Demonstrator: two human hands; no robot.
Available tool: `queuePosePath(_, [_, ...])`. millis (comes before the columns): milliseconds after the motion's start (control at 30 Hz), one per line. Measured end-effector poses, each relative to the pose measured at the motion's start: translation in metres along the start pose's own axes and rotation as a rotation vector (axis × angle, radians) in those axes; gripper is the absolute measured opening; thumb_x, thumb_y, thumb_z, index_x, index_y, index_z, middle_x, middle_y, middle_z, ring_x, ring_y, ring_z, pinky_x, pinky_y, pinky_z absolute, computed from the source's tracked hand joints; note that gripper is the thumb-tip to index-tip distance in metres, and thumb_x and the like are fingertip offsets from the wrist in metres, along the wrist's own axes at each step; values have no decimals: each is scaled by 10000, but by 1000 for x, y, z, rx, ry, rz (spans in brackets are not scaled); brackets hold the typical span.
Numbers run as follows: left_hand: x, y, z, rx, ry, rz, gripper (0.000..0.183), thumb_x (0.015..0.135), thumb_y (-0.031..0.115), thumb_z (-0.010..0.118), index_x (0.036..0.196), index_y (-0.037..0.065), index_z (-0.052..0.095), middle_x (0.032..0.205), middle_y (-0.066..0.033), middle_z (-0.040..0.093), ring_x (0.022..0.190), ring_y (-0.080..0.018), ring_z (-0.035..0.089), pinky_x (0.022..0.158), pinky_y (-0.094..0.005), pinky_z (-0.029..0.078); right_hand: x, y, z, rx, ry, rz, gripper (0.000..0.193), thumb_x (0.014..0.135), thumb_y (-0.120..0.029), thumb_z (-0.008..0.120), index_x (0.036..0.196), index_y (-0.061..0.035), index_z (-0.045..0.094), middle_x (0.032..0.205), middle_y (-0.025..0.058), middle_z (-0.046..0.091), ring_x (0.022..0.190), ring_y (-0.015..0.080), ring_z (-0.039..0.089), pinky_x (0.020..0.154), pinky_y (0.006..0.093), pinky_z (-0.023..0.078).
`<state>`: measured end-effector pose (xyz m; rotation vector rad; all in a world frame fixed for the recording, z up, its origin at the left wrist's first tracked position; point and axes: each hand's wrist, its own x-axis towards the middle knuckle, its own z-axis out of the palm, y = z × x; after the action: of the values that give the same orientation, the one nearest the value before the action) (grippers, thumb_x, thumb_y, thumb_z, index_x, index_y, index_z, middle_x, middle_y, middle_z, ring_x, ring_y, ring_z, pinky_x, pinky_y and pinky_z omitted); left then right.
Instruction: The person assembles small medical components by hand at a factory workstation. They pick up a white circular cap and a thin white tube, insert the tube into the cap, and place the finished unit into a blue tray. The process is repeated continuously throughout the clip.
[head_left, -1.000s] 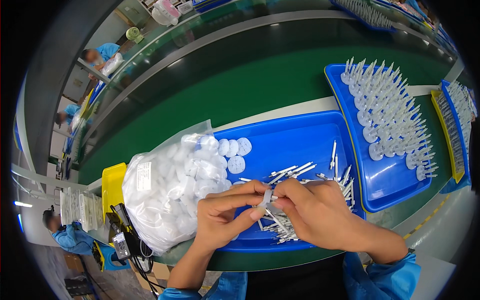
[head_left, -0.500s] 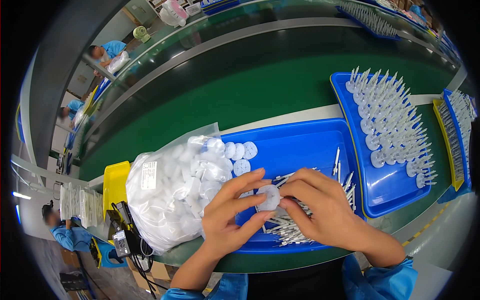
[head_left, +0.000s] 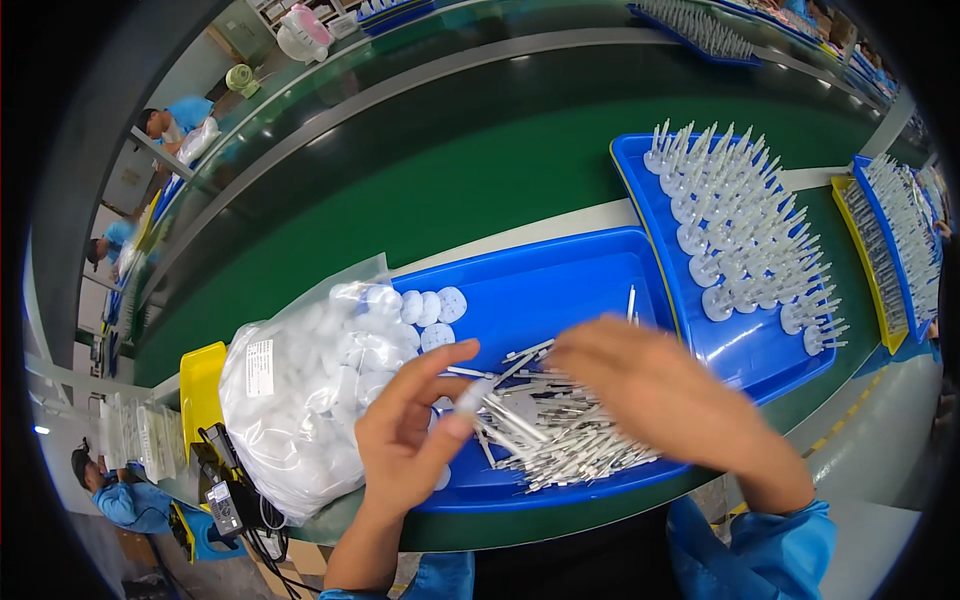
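Note:
Over the near part of a blue tray (head_left: 540,262), my left hand (head_left: 408,430) pinches a small translucent white disc (head_left: 474,394), seen nearly edge-on and blurred, between thumb and fingers. To its right, my right hand (head_left: 650,395) hovers above a heap of thin white rods (head_left: 570,440). Motion smears its fingers, so its grip cannot be made out. Several loose white discs (head_left: 436,308) lie at the tray's left side, by the mouth of a clear plastic bag (head_left: 300,400) full of such discs.
Right of my tray, a second blue tray (head_left: 770,384) holds rows of discs with upright rods. Further right are more stacked trays (head_left: 880,250). A yellow bin (head_left: 202,380) and a black power adapter (head_left: 228,505) sit left of the bag. Behind runs a green belt (head_left: 480,170).
My hands have moved apart. The disc stays in my left hand, now turned edge-on, while my right hand has left it and blurs over the rods. The whole view has shifted slightly.

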<state>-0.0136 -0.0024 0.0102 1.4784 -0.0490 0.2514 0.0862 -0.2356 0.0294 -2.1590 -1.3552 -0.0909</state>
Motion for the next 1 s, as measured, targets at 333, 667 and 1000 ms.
queuePosePath(333, [8, -8, -15, -426, -170, -296, 430, 1046, 195, 564, 1403, -40, 523, 1335, -267, 609, 1038, -263, 672, 806, -365, 553, -9, 48, 0, -336, -158, 138, 151, 834, 3, 595, 977, 1, 643, 931, 126, 614, 945, 300, 602, 846, 420, 454])
queuePosePath(667, [4, -15, -21, -467, -192, -324, 247, 943, 65, 687, 1164, -27, 624, 1286, -256, 635, 1141, -253, 643, 1011, -404, 503, 12, -22, 9, 606, 137, 186, 140, 919, 23, 620, 1055, 11, 590, 963, 176, 607, 842, 386, 643, 693, 439, 507])
queuePosePath(1000, [4, -13, -15, -359, -156, -193, 163, 914, 2, 690, 1069, -46, 671, 1237, -263, 656, 1133, -268, 647, 1014, -427, 505, 12, -17, 10, 577, 106, 204, 83, 928, -87, 664, 969, -14, 667, 815, 163, 672, 680, 358, 655, 606, 434, 496])
